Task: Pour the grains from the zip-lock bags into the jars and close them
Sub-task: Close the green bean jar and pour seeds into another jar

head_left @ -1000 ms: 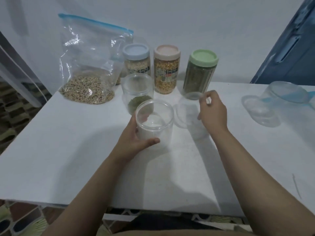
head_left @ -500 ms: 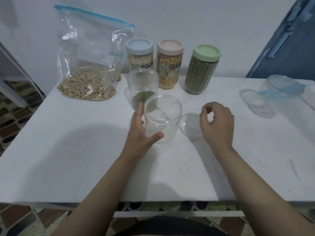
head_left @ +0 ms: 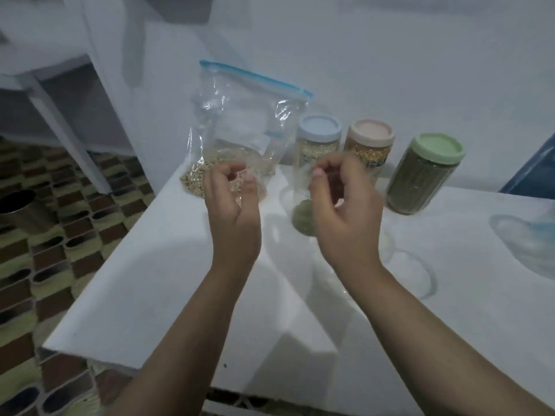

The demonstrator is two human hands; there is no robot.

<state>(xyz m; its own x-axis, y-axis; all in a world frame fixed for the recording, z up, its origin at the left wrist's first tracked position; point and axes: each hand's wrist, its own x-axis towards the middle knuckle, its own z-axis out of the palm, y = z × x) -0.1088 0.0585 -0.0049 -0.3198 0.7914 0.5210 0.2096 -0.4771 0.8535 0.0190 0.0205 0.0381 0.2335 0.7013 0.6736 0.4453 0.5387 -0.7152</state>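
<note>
A zip-lock bag (head_left: 246,121) with a blue seal stands at the table's back left, pale grains (head_left: 192,178) pooled in its bottom. My left hand (head_left: 232,205) and my right hand (head_left: 342,211) hover raised just in front of it, fingers loosely curled, holding nothing. Between the hands shows a clear jar (head_left: 303,217) with a little green grain in it. The empty clear jar is mostly hidden behind my right hand and blurred. Its clear lid (head_left: 432,280) lies on the table to the right.
Three filled, lidded jars stand along the wall: blue lid (head_left: 319,130), pink lid (head_left: 371,135), green lid (head_left: 437,147). A crumpled empty bag (head_left: 525,235) lies far right. The white table (head_left: 150,280) ends at left over tiled floor with a metal can (head_left: 18,208).
My left hand let go of the empty jar and my right hand left the lid. Both hands rose toward the bag, and the view swung left.
</note>
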